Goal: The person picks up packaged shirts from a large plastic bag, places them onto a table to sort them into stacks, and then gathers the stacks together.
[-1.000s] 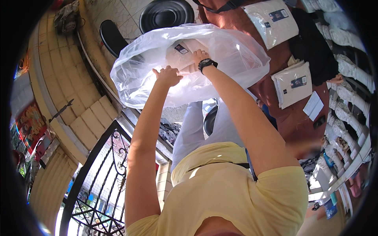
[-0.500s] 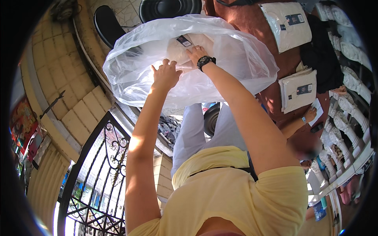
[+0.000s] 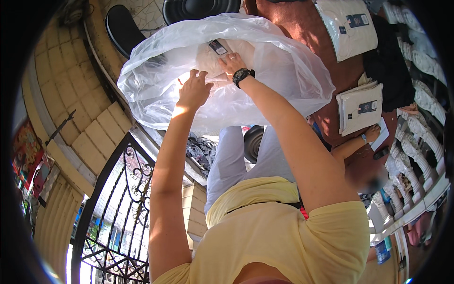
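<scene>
A large translucent plastic bag point(image 3: 150, 90) spreads wide in front of me, its mouth gaping. Inside lies a folded cream garment point(image 3: 246, 50) bearing a dark tag point(image 3: 217, 47). My right hand point(image 3: 231, 65), with a black watch at the wrist, rests on the garment just below the tag, fingers extended. Left of it, my left hand point(image 3: 193, 90) is over the bag's inside near the garment's lower left edge, its fingers bent but apart. Neither hand visibly grips anything. The garment's lower part is partly covered by my hands.
On the right, a reddish-brown covered surface point(image 3: 327, 71) bears cream garments in clear packs point(image 3: 343, 40) and a smaller stack point(image 3: 353, 116). Another person's hand point(image 3: 373, 133) is on white paper there. White balusters point(image 3: 428, 102) line the right; a black metal gate point(image 3: 125, 189) stands lower left.
The bag, garment and both my hands appear slightly farther up and left. My hand poses barely differ. The other person's hand and forearm have shifted a little.
</scene>
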`<state>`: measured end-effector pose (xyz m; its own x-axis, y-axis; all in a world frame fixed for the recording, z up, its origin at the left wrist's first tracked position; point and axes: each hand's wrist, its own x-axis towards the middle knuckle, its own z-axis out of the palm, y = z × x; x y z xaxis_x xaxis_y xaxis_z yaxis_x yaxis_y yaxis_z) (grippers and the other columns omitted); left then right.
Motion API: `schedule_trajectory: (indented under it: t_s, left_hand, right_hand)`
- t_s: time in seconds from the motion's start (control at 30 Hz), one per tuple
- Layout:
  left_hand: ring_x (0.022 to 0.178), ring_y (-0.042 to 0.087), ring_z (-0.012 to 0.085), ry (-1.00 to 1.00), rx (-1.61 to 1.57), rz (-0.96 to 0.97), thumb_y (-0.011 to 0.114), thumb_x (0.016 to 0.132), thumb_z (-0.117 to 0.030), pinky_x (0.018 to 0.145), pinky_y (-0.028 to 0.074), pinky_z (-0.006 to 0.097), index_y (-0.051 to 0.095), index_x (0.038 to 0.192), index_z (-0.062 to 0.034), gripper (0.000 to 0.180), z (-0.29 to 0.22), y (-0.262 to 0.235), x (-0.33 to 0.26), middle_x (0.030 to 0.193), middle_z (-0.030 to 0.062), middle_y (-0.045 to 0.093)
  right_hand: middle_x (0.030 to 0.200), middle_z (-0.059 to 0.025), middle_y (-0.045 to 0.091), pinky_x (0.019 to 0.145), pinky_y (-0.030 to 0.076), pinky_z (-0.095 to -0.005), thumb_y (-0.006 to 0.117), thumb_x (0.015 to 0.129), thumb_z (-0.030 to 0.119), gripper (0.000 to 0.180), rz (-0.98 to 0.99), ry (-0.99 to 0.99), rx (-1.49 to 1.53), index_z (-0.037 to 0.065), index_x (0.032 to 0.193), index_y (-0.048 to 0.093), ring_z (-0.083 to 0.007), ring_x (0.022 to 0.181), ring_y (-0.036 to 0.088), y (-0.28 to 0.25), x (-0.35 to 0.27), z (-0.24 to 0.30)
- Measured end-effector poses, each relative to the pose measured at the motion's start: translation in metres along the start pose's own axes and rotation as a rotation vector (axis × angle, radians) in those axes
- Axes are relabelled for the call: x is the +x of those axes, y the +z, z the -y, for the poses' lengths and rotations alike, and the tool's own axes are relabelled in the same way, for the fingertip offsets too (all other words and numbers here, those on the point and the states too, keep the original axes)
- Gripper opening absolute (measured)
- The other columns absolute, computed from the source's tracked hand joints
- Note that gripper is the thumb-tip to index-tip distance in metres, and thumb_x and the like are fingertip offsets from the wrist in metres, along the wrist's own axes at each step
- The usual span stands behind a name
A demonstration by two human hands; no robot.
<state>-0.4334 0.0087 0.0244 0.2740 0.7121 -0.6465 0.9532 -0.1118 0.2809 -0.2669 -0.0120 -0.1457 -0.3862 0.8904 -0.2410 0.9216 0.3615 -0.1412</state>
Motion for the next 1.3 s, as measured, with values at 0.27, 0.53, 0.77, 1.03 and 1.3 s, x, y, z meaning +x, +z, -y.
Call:
schedule_trajectory:
  t_s: [0.27, 0.53, 0.77, 1.03, 1.3]
  left_hand:
    - [0.113, 0.056, 0.0321, 0.057, 0.06, -0.057, 0.061, 0.085, -0.031, 0.101, 0.024, 0.066, 0.053, 0.124, -0.0136, 0.044, -0.007, -0.003, -0.005, 0.134, 0.0137, 0.044]
    - [0.122, 0.047, 0.0354, 0.008, -0.12, -0.121, 0.055, 0.089, -0.039, 0.099, 0.024, 0.067, 0.044, 0.132, -0.0148, 0.051, -0.002, 0.004, -0.003, 0.135, 0.0151, 0.042]
    - [0.117, 0.051, 0.036, -0.379, -0.895, 0.091, 0.05, 0.088, -0.059, 0.085, 0.05, 0.036, 0.019, 0.141, 0.0078, 0.091, 0.007, -0.027, 0.0, 0.137, 0.0292, 0.039]
    - [0.132, 0.034, 0.031, -0.231, -1.025, 0.089, 0.068, 0.082, -0.038, 0.106, 0.031, 0.038, 0.028, 0.139, 0.0077, 0.084, -0.017, -0.018, -0.057, 0.143, 0.0269, 0.029]
    - [0.085, 0.066, 0.0223, -0.502, -1.384, 0.502, 0.068, 0.081, -0.014, 0.073, 0.056, 0.034, 0.052, 0.12, 0.0026, 0.045, -0.008, -0.023, -0.111, 0.103, 0.0143, 0.064]
  right_hand:
    - [0.12, -0.0162, 0.054, 0.093, 0.04, -0.0527, 0.045, 0.09, 0.02, 0.029, 0.039, 0.03, 0.042, 0.01, 0.115, 0.055, -0.0375, 0.107, 0.056, 0.016, 0.031, 0.009]
    - [0.106, -0.0152, 0.061, 0.074, 0.054, -0.0413, 0.051, 0.086, 0.02, 0.022, 0.082, 0.061, 0.263, 0.009, 0.101, 0.062, -0.0299, 0.093, 0.064, -0.032, 0.034, 0.003]
    - [0.094, -0.011, 0.065, 0.066, 0.053, -0.0395, 0.053, 0.082, 0.015, 0.015, 0.077, 0.038, 0.32, 0.011, 0.084, 0.067, -0.0272, 0.083, 0.065, -0.113, -0.022, 0.019]
    - [0.091, -0.0058, 0.06, 0.067, 0.05, -0.039, 0.054, 0.08, 0.014, 0.015, -0.24, 0.237, 0.542, 0.013, 0.092, 0.063, -0.0259, 0.084, 0.061, -0.211, -0.153, 0.043]
    - [0.101, -0.0015, 0.058, 0.08, 0.045, -0.0356, 0.056, 0.078, 0.013, 0.027, -0.206, 0.038, 0.522, 0.019, 0.105, 0.061, -0.0245, 0.101, 0.054, -0.266, -0.217, 0.07]
